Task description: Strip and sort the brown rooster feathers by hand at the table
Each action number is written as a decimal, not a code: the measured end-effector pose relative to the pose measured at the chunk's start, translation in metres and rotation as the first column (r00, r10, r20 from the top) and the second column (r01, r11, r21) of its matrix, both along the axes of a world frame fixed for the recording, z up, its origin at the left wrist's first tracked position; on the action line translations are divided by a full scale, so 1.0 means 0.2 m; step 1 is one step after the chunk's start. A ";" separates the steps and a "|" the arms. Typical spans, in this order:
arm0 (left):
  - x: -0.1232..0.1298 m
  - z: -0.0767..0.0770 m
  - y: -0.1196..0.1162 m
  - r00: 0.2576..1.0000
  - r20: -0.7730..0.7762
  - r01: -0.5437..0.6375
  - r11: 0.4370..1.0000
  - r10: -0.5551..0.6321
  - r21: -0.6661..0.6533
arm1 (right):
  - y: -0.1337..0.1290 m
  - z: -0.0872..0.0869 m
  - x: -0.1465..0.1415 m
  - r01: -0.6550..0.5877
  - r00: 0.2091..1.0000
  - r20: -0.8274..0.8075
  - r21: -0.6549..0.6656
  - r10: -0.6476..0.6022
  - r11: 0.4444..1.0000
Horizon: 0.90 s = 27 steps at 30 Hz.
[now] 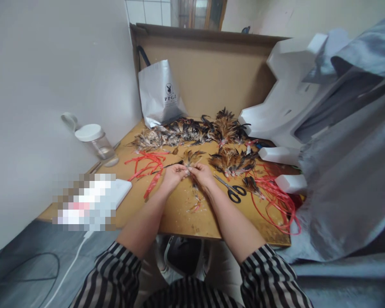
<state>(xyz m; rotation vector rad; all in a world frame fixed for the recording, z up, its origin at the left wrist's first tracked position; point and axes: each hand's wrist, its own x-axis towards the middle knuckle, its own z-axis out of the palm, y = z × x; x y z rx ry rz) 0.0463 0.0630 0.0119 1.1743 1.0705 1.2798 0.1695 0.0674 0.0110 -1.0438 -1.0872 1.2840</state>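
A small bunch of brown feathers (191,157) fans upward between my hands at the middle of the table. My left hand (175,175) pinches its base from the left, and my right hand (201,174) pinches it from the right, the fingertips almost touching. Loose feather scraps (196,201) lie just below the hands. To the right are black-handled scissors (232,188), slightly open, and a larger feather bundle (232,162). Red plastic strips (150,167) lie to the left of my left hand.
A feather pile (179,131) lines the back, before a silver bag (160,92). Red cords (276,196) and a small feather bunch (252,186) lie right, near white foam (290,183). At left stand a lidded jar (98,143) and a blurred device with a white cable (122,190).
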 end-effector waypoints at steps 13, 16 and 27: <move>0.01 -0.01 -0.01 0.997 -0.010 0.082 0.997 -0.082 0.004 | -0.10 0.18 0.57 0.216 0.967 0.108 0.139 -0.232 0.966; 0.02 -0.02 -0.01 0.991 -0.071 0.113 0.993 -0.111 0.020 | -0.11 0.15 0.73 0.287 0.937 0.173 0.108 -0.302 0.952; 0.02 0.01 -0.04 0.975 -0.164 0.156 0.988 -0.151 0.018 | -0.03 -0.02 0.87 0.353 0.431 0.859 0.120 -0.275 0.928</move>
